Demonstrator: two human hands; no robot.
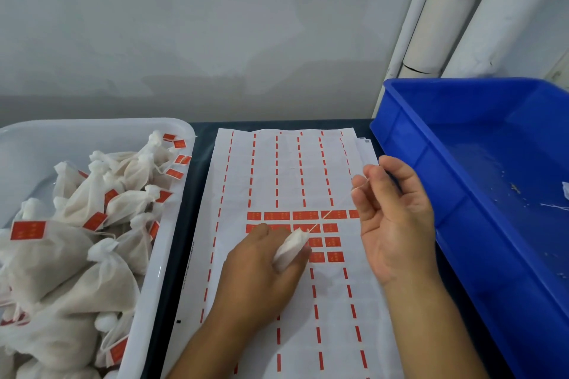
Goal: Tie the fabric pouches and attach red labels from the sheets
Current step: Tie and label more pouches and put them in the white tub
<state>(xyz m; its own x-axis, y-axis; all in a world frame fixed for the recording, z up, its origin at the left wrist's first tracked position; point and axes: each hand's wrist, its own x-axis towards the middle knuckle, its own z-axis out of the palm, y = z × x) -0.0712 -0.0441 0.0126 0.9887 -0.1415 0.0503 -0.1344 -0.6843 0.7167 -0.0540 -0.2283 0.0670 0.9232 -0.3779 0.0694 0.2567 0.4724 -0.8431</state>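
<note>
Over the label sheet's middle — a pouch being tied
Left hand [261,268] grips the white pouch [289,248] above the label sheet [308,175]; right hand [397,218], nearer the sheet's right edge, pinches its taut string [335,208] — other fingers loosely curled.

Left hand [264,258], lower centre of the frame: back of the hand up, fingers curled closed around a small white pouch [289,248], forearm running in from the bottom edge. Right hand [397,218], right of centre: raised, palm turned toward the left hand, thumb and forefinger pinching a thin string [331,212] drawn taut; remaining fingers loosely bent.
</note>
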